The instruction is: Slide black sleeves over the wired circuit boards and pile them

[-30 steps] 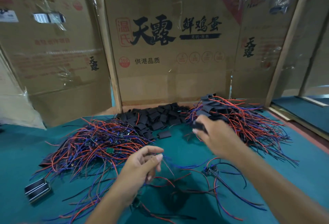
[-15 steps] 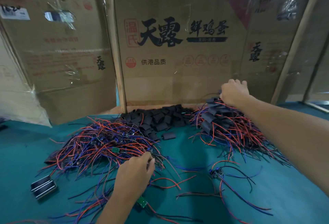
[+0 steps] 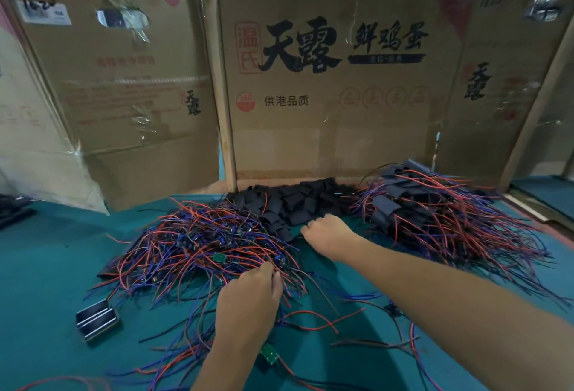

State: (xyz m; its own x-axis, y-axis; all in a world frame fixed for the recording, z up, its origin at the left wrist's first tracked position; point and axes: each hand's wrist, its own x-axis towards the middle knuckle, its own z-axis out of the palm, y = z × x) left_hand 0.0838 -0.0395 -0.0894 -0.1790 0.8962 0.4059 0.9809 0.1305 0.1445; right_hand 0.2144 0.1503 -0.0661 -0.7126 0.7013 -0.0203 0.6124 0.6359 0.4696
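A tangle of red and blue wired circuit boards (image 3: 198, 244) lies left of centre on the green table (image 3: 46, 266). My left hand (image 3: 248, 300) reaches into its near edge, fingers curled among the wires. A heap of loose black sleeves (image 3: 304, 198) sits at the back against the cardboard. My right hand (image 3: 329, 232) is at the heap's near edge, fingers curled down onto a sleeve; the fingertips are hidden. The pile of sleeved boards (image 3: 435, 213) lies to the right. A bare green board (image 3: 268, 355) lies beside my left wrist.
A cardboard wall (image 3: 326, 142) closes off the back of the table. Dark flat blocks with metal edges (image 3: 97, 319) lie at the left front. A few loose wired boards (image 3: 393, 310) and stray wires trail across the front, under my right forearm.
My right hand has come back from the far side of the sleeved pile to the near edge of the sleeve heap. My left hand has stayed at the edge of the wire tangle.
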